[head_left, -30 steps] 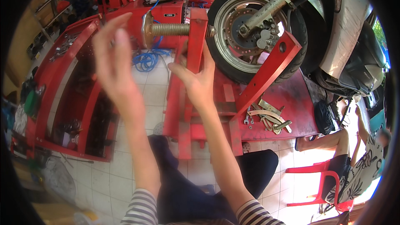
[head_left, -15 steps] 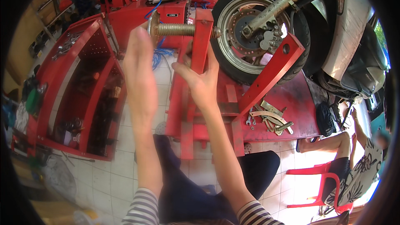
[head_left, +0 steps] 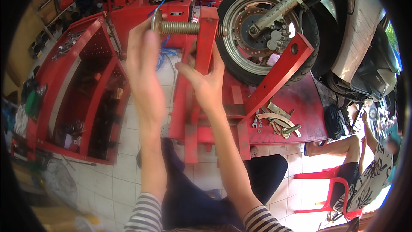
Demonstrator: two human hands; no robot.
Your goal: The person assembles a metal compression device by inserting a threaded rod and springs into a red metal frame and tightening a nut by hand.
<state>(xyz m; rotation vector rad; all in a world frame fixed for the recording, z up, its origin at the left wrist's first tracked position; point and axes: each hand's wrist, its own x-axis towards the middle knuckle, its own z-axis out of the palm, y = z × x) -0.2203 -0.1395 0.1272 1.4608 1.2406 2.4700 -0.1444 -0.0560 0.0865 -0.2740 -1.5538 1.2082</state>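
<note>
My left hand [head_left: 143, 64], blurred, is at the metal disc [head_left: 156, 21] on the end of a threaded screw [head_left: 180, 28]; its fingertips are hard to make out. The screw passes horizontally through a red steel upright [head_left: 208, 19]. My right hand [head_left: 206, 83] is wrapped round that upright below the screw, thumb to the left. A second, angled red arm [head_left: 279, 68] with a hole near its top stands to the right, in front of a scooter's front wheel [head_left: 238, 13].
The wheel rests on a red platform [head_left: 307, 116] holding wrenches and metal parts [head_left: 279, 122]. A red tool cabinet [head_left: 45, 124] stands left, with blue hose [head_left: 165, 56] behind my hands. Another person [head_left: 365, 180] sits at the right on a red chair [head_left: 313, 174].
My left hand has moved right from beside the screw's disc to against it and stays motion-blurred. My right hand keeps its grip on the upright. The view has shifted slightly.
</note>
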